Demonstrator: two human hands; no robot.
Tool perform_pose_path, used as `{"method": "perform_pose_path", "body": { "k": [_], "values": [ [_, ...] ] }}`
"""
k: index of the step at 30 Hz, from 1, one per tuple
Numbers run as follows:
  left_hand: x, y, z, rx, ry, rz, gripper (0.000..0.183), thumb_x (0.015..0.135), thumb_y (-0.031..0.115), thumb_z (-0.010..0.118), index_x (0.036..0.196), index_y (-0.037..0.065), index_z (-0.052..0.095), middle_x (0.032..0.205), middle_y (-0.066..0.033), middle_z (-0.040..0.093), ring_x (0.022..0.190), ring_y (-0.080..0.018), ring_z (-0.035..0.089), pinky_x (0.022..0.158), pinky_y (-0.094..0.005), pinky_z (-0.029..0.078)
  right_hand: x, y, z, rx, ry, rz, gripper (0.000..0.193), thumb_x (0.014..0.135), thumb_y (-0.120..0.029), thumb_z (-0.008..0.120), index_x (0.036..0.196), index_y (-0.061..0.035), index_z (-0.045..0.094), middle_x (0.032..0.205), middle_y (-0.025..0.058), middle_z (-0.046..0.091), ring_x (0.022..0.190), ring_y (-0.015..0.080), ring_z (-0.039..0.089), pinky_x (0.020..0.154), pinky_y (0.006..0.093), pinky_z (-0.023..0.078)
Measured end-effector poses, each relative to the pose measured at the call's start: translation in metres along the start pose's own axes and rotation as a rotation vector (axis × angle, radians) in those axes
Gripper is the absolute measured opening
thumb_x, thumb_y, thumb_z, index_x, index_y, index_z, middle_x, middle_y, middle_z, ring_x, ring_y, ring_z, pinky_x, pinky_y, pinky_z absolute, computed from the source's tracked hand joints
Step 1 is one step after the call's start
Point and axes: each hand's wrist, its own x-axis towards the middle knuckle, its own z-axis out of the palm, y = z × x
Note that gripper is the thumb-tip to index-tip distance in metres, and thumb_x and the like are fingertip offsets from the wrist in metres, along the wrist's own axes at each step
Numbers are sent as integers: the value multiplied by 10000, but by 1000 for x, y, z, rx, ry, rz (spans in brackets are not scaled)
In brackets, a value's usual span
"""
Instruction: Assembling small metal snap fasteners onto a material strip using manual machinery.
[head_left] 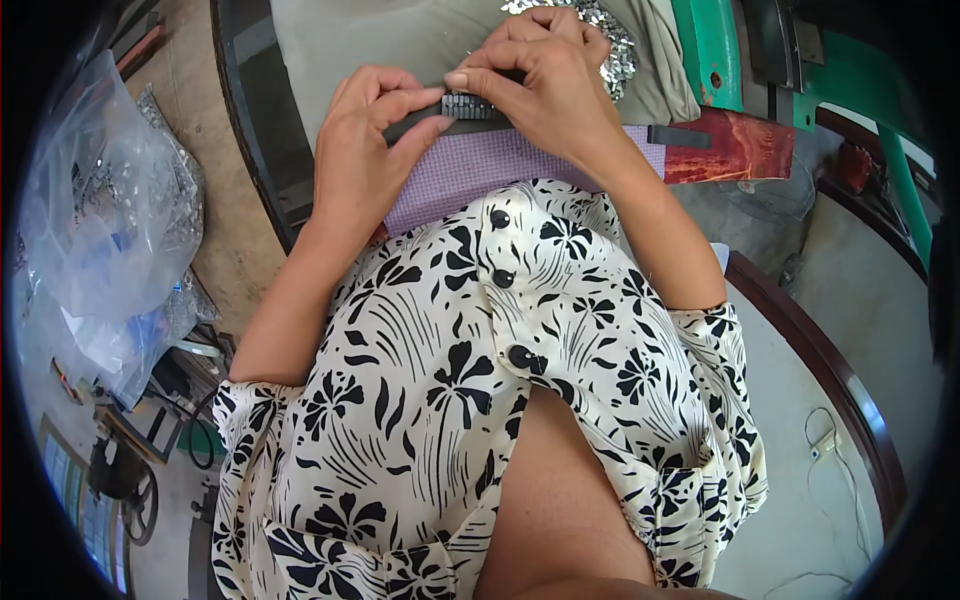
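Note:
A dark narrow bar (408, 126) lies across the work surface in front of me, with a row of small shiny metal pieces (470, 107) lined up on it. My left hand (365, 140) is closed on the bar's left part, thumb below and fingers above, its fingertips against the row's left end. Over the right side of the row, my right hand (545, 85) is closed, thumb and fingers pinched together at the row's upper edge. Whatever sits in that pinch is hidden. Beyond my right hand a pile of loose metal pieces (618, 55) rests on grey-green cloth (340, 45).
Purple checked cloth (430, 195) covers the near edge. To the right are a dark flat strip (680, 137), a reddish board (745, 145) and a green machine frame (712, 50). A clear plastic bag (110, 230) holding shiny bits stands at the left.

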Motion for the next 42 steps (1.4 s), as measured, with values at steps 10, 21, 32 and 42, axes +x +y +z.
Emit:
{"method": "perform_pose_path", "body": {
  "k": [10, 21, 32, 42],
  "values": [
    [-1, -2, 0, -46, 34, -20, 198, 761, 75, 808, 951, 35, 768, 994, -67, 654, 943, -234, 628, 787, -329, 512, 4, -7, -1, -22, -85, 57, 216, 759, -348, 820, 805, -137, 812, 914, -35, 706, 1147, 284, 467, 1013, 462, 229],
    [-3, -2, -1, -59, 48, -12, 166, 769, 68, 800, 927, 27, 769, 997, -74, 656, 926, -234, 633, 786, -330, 510, 8, -21, -16, 16, -205, 215, 150, 782, -248, 802, 843, -111, 798, 958, 29, 616, 1102, 283, 445, 980, 457, 273],
    [-2, -1, 0, -64, 45, -9, 168, 773, 69, 798, 935, 32, 772, 1004, -71, 657, 927, -229, 633, 787, -322, 511, 5, -15, -17, 54, -48, -46, 165, 804, -271, 796, 874, -121, 804, 972, 36, 608, 1095, 288, 438, 972, 457, 272],
    [3, 2, 7, -66, 33, -22, 184, 770, 67, 799, 950, 42, 775, 1004, -71, 657, 941, -234, 625, 791, -327, 504, 5, -13, -28, 15, -199, 191, 157, 812, -265, 788, 864, -117, 801, 972, 36, 615, 1099, 283, 446, 967, 448, 272]
  ]
}}
